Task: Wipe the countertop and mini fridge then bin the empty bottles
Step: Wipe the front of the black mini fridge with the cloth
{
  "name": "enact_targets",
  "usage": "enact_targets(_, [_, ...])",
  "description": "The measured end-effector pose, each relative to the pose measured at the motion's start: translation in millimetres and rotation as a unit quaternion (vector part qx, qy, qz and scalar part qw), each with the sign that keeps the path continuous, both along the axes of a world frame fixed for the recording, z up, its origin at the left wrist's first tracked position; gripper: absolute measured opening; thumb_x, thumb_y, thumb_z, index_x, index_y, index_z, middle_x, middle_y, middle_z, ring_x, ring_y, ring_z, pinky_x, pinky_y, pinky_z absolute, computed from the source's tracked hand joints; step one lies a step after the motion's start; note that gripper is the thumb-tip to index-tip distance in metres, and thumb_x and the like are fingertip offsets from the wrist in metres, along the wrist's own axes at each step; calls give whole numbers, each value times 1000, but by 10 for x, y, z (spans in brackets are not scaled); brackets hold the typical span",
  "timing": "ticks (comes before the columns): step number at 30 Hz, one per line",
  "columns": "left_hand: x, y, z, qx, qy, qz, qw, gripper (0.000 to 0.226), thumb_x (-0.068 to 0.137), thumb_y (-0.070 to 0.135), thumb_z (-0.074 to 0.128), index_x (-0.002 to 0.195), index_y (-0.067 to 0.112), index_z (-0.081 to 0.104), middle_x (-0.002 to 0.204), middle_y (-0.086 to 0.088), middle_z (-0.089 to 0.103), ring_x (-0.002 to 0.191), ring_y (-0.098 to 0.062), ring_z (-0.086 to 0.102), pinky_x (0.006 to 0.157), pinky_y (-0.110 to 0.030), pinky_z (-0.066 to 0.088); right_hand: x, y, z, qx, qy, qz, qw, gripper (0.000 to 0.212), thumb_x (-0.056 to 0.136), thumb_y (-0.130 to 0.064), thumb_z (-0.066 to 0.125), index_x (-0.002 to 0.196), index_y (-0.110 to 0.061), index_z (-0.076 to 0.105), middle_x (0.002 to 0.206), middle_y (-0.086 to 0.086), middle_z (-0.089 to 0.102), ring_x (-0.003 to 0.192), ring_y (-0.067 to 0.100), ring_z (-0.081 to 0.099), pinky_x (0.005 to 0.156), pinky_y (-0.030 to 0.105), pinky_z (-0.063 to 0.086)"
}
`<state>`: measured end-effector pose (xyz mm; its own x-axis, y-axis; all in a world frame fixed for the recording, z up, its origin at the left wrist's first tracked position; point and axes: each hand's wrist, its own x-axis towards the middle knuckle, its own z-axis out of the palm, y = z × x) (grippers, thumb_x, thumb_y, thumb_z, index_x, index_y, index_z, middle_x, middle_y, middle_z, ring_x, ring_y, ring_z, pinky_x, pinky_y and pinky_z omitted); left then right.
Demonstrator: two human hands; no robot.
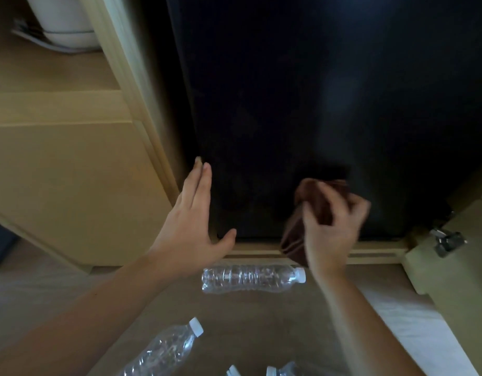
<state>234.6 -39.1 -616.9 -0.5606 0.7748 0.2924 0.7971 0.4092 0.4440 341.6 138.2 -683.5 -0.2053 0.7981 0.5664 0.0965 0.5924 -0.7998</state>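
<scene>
- Sitting far left on a shelf, a white pot (63, 23) shows only its lower part.
- Wood cabinet (58, 172) fills the left side, and its frame runs along the fridge (288, 90).
- Left hand (192, 226) holds nothing. Its fingers are straight and together with the thumb spread, laid at the low left edge of the black fridge door.
- Near bottle (163, 351) lies on the floor at near left, clear and empty, with its white cap pointing far-right.
- Far bottle (250, 278) lies on its side just near of the fridge's sill, cap to the right, between the two forearms.
- Two more bottle tops (283, 370) show at the near edge.
- Cloth (313, 194), brown and bunched, is against the low part of the door, with one end hanging to the sill.
- Right hand (332, 229), blurred, has its fingers curled round the cloth.
- Metal hinge (447, 241) sits at the far right.
</scene>
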Motion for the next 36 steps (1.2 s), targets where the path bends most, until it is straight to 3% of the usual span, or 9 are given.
enact_targets(3, [-11,11,-32,0,-5,-2,1000,105,70,49,57,139,23,-18,152,6,-12,135,-3,-5,105,-20,10,68,98,27,-12,43,-37,998,37,77,-8,69,112,-15,62,112,4,36,102,17,51,90,8,40])
enact_targets(7, [-30,-1,-73,12,-29,-15,999,104,70,49,57,136,27,-20,144,20,-21,136,-1,-7,102,-12,6,-162,-159,-20,-35,71,-47,996,37,77,-13,68,112,-19,61,112,1,36,99,9,49,86,3,38])
enact_targets(10, [-57,-34,-68,25,-56,-17,998,103,70,48,56,139,26,-17,150,16,-14,139,-4,0,105,-15,12,-373,-449,-101,0,18,-14,1000,40,71,-15,69,110,-24,61,111,0,38,94,3,46,83,5,38])
enact_targets(14, [-15,-142,-116,26,-82,-15,996,100,74,43,58,144,21,-10,154,8,3,138,-3,10,104,-20,24,-511,-728,-195,98,-105,74,987,41,66,-9,78,105,-16,67,104,17,52,83,25,60,69,24,51])
enact_targets(19, [-54,-387,-178,15,-79,-21,997,97,76,38,60,145,22,-7,153,2,11,138,-2,12,107,-17,17,-353,-466,-3,38,1,23,999,44,72,-14,69,114,-24,62,108,0,38,92,-1,43,85,-2,30])
enact_targets(24, [-102,-512,-223,6,-95,-1,995,92,74,43,53,141,30,-9,152,7,13,135,4,8,98,2,5,-463,-518,-54,70,-12,4,997,43,74,-13,70,114,-24,61,109,8,43,92,0,44,77,-1,37])
enact_targets(28, [-98,-553,-233,13,-101,-13,995,92,72,42,52,142,26,-5,151,3,18,137,-4,19,106,-14,16,-554,-751,-441,74,-85,62,992,44,66,-7,79,106,-18,67,97,14,49,77,10,48,68,17,45])
enact_targets(32, [-93,-606,-253,14,-111,-11,994,92,72,46,51,145,25,-2,150,4,21,135,0,18,100,-1,12,-588,-821,-573,78,-105,97,987,42,62,-1,80,101,-13,69,89,16,49,69,17,53,57,25,53])
enact_targets(36, [-101,-641,-242,14,-99,-6,995,88,70,54,44,137,39,-10,151,2,21,134,3,15,96,3,4,-565,-817,-389,77,-92,99,988,39,65,-5,80,101,-15,69,92,12,49,73,11,50,62,23,52])
